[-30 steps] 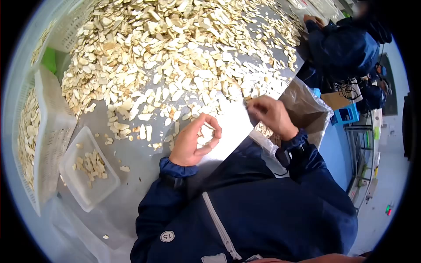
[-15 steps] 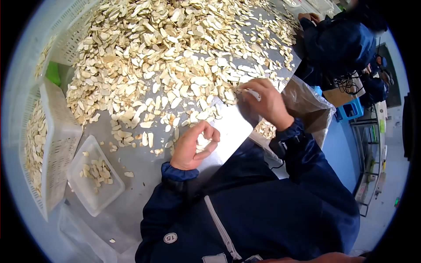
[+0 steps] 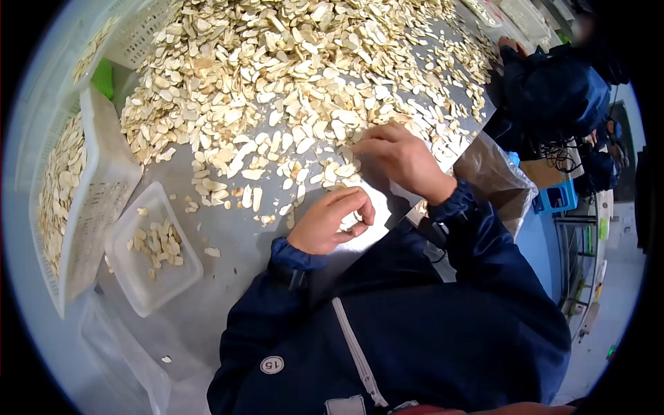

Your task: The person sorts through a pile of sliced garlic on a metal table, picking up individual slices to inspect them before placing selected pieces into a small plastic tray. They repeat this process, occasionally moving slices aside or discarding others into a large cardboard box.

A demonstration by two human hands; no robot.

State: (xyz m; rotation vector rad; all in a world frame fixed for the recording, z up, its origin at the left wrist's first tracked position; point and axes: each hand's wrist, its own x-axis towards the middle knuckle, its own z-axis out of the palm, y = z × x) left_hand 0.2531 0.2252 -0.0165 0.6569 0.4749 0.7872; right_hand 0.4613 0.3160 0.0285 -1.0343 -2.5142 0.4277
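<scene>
A large heap of pale dried slices [image 3: 277, 62] spreads over the grey metal table [image 3: 228, 242]. Near the table's front edge, my left hand [image 3: 335, 220] is curled, thumb and fingers bent round something whitish that I cannot make out. My right hand [image 3: 401, 158] reaches over the near edge of the heap, its fingers drawn together and pointing left at loose slices; what lies between its fingertips is hidden. Bright light falls on the table between both hands.
To the left stand a white perforated basket [image 3: 104, 173] full of slices and a shallow clear tray [image 3: 189, 259] with several pieces. A plastic-lined box [image 3: 494, 173] is on the right. Beyond it are a person in dark clothing [image 3: 553, 90] and a blue stool [image 3: 557, 197].
My right hand has moved a little left, its fingers now closer together over the slices. My left hand has shifted right and turned more palm down. The whole view has shifted slightly.
</scene>
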